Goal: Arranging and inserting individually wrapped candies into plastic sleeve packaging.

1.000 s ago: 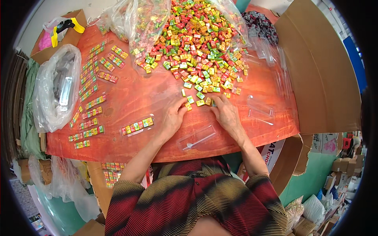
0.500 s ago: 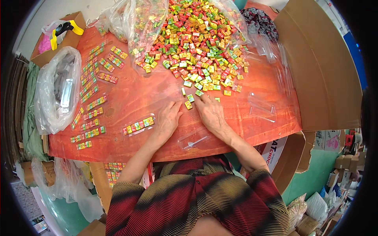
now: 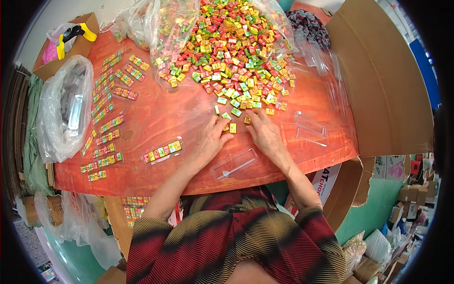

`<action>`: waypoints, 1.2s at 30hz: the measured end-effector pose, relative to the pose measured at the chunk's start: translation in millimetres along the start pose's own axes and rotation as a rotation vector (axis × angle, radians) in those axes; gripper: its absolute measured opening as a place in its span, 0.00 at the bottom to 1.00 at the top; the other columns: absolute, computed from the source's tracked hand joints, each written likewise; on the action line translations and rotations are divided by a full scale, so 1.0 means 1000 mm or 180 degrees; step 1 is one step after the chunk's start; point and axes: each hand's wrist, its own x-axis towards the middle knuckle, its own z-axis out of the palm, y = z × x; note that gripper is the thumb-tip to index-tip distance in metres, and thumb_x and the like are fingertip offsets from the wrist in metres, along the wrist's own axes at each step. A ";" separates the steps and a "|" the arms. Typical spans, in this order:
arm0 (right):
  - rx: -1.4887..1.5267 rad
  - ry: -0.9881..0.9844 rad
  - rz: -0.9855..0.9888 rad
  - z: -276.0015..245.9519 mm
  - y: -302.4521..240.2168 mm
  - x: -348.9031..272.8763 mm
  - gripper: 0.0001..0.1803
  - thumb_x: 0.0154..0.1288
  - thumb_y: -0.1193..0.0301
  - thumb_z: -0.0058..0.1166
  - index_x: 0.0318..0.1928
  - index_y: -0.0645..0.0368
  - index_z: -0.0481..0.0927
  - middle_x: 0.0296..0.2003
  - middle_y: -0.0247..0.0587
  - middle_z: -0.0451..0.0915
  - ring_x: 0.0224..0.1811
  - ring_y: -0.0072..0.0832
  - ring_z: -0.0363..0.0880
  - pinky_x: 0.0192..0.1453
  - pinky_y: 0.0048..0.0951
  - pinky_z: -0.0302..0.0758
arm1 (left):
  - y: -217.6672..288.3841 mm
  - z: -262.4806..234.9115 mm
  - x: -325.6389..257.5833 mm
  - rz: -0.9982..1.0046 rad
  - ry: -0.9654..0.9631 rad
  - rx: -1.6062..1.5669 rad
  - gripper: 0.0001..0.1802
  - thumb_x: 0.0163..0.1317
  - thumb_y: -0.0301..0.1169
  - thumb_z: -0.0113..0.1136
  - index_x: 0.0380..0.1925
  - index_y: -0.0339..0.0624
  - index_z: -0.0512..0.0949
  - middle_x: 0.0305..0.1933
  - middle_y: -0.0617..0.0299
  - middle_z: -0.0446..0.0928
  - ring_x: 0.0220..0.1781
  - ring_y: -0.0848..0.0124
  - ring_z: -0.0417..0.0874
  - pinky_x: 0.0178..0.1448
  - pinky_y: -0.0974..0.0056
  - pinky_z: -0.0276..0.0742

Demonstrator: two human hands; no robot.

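Tiny coloured boxes (image 3: pixel 233 128), red, yellow, green and orange, and what a pile (image 3: pixel 236 52) of them on the reddish wooden table (image 3: pixel 175 118)! A handful have spilled loose on the pile's near side, and that's where both hands are.

Left hand (image 3: pixel 208 138), just short of the pile's near edge: fingers bent, tips down among the loose yellow and green ones, thumb apart from the index finger. Gripping one? Can't tell from here. Right hand (image 3: pixel 266 136), also on the pile's near side: fingers bent, tips right beside a yellow box (image 3: pixel 247 120), and again I can't tell whether it's pinched.

Nearer the person than the pile, a clear plastic tray (image 3: pixel 239 166) lies flat. Near-left of the pile, a filled tray (image 3: pixel 163 152) carries its neat row; further left, strip after strip of boxes (image 3: pixel 111 123) lines up. Clear plastic sheeting (image 3: pixel 175 35) hugs the pile's left flank. To the pile's near right sits a second clear tray (image 3: pixel 312 129), and beyond it a tall cardboard panel (image 3: pixel 383 85). Far left of the pile, a translucent bag (image 3: pixel 52 125) bulges with clear plastic pieces.
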 end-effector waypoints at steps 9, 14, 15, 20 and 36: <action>-0.0955 -0.0148 -0.0503 0.009 0.003 -0.010 0.15 0.51 0.77 0.46 0.42 0.61 0.73 0.37 0.44 0.72 0.38 0.40 0.72 0.39 0.38 0.71 | 0.001 0.002 0.001 0.0047 -0.0187 0.0078 0.19 0.46 0.30 0.65 0.40 0.39 0.75 0.38 0.55 0.70 0.40 0.57 0.75 0.43 0.57 0.71; -0.0448 0.0096 -0.0103 -0.004 0.010 -0.019 0.21 0.53 0.78 0.50 0.50 0.60 0.72 0.42 0.48 0.73 0.42 0.44 0.72 0.43 0.37 0.72 | 0.005 -0.001 -0.002 0.0049 -0.0112 0.0143 0.19 0.47 0.29 0.64 0.40 0.38 0.75 0.39 0.55 0.71 0.39 0.57 0.76 0.42 0.58 0.72; -0.0395 0.0282 0.0164 -0.009 0.014 -0.020 0.21 0.53 0.79 0.50 0.50 0.60 0.72 0.43 0.48 0.73 0.43 0.44 0.73 0.44 0.37 0.72 | 0.006 -0.002 -0.002 0.0081 -0.0030 0.0237 0.18 0.47 0.29 0.64 0.40 0.38 0.74 0.40 0.55 0.71 0.38 0.57 0.76 0.42 0.58 0.73; -0.0325 0.0128 0.0097 -0.016 0.020 -0.011 0.20 0.54 0.78 0.51 0.50 0.59 0.71 0.43 0.48 0.72 0.44 0.45 0.74 0.43 0.38 0.73 | -0.002 0.004 -0.002 0.0090 -0.0091 0.0149 0.18 0.48 0.30 0.64 0.40 0.39 0.75 0.39 0.55 0.71 0.36 0.58 0.77 0.40 0.58 0.73; -0.0954 0.0291 0.0126 -0.001 0.046 -0.010 0.11 0.56 0.78 0.46 0.42 0.61 0.72 0.38 0.48 0.73 0.38 0.45 0.75 0.34 0.41 0.74 | 0.002 0.006 0.001 0.0122 -0.0151 0.0147 0.16 0.44 0.27 0.65 0.35 0.39 0.75 0.34 0.56 0.69 0.36 0.58 0.75 0.38 0.57 0.71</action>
